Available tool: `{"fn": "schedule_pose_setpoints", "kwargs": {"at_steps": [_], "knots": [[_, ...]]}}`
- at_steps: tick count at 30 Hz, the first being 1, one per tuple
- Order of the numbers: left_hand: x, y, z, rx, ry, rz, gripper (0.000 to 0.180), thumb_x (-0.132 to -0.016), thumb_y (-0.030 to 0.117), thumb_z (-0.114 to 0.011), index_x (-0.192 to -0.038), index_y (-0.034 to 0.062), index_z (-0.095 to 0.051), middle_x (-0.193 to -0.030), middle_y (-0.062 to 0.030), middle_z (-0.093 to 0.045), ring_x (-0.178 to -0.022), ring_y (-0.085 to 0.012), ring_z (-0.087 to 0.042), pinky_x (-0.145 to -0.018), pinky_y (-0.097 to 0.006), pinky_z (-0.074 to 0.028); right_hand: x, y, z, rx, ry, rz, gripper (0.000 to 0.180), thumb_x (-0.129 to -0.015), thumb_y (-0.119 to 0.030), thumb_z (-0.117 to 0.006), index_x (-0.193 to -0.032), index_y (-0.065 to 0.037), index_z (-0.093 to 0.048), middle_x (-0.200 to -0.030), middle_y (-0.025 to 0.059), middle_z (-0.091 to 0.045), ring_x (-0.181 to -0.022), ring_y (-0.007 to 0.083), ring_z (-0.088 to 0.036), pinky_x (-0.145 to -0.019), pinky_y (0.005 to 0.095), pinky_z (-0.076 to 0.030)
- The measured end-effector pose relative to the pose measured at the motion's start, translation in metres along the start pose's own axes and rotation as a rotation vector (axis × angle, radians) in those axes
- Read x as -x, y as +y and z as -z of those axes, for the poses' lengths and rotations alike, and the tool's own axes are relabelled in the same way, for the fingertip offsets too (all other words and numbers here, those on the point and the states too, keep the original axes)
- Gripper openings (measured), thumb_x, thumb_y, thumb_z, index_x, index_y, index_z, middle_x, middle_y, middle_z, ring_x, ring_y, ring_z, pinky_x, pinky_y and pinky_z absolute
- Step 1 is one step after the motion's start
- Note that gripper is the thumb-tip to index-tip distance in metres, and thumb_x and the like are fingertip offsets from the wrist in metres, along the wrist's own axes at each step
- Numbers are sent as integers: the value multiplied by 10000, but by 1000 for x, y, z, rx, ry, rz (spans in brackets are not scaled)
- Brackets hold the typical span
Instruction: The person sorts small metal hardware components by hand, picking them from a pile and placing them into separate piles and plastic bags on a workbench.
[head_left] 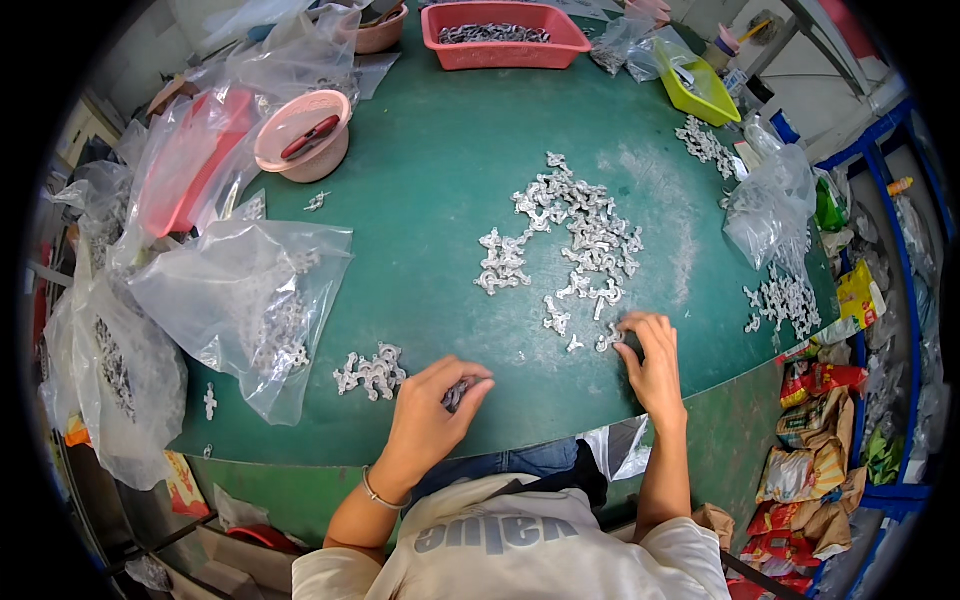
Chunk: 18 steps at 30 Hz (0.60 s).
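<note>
My left hand (432,405) is curled near the table's front edge, with several small grey metal parts (457,394) held between its fingers and palm. To its left lies a small pile of silver metal castings (370,372). My right hand (654,362) reaches the near end of a larger heap of the same castings (585,225). Its thumb and forefinger close on one small silver casting (607,339) that rests on the table. A smaller cluster of castings (502,262) lies just left of the heap, and a single small piece (574,343) sits near my right fingertips.
Clear plastic bags (245,290) with castings inside crowd the left side. A pink bowl (305,140) holds a red-handled tool. At the far edge stand a red tray (505,60) of parts and a yellow-green basket (700,95). More castings (785,300) lie along the right edge.
</note>
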<state>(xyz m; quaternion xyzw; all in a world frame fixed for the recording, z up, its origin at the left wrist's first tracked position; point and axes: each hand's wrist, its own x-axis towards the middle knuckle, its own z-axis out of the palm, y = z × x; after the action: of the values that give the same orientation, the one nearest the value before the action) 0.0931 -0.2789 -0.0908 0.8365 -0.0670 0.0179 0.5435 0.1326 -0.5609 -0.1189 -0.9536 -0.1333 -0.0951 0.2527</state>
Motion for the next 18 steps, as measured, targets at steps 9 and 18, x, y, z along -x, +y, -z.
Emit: {"fn": "schedule_pose_setpoints", "kwargs": {"at_steps": [9, 18], "knots": [[2, -2, -10, 194, -106, 45, 207, -748, 1, -665, -951, 29, -639, -714, -37, -563, -635, -112, -500, -592, -237, -407, 14, -14, -17, -727, 233, -303, 224, -751, 107, -622, -956, 21, -597, -942, 66, -587, -729, 101, -576, -658, 208, -458], [-4, 24, -31, 191, 11, -159, 326, -692, -52, -693, -1001, 37, -638, -862, -65, -582, -660, -117, -504, -588, -232, -407, 17, -68, -6, -1413, 5, -412, 198, -782, 84, -625, -971, 60, -570, -933, 121, -606, -780, 156, -611, -680, 258, -507]]}}
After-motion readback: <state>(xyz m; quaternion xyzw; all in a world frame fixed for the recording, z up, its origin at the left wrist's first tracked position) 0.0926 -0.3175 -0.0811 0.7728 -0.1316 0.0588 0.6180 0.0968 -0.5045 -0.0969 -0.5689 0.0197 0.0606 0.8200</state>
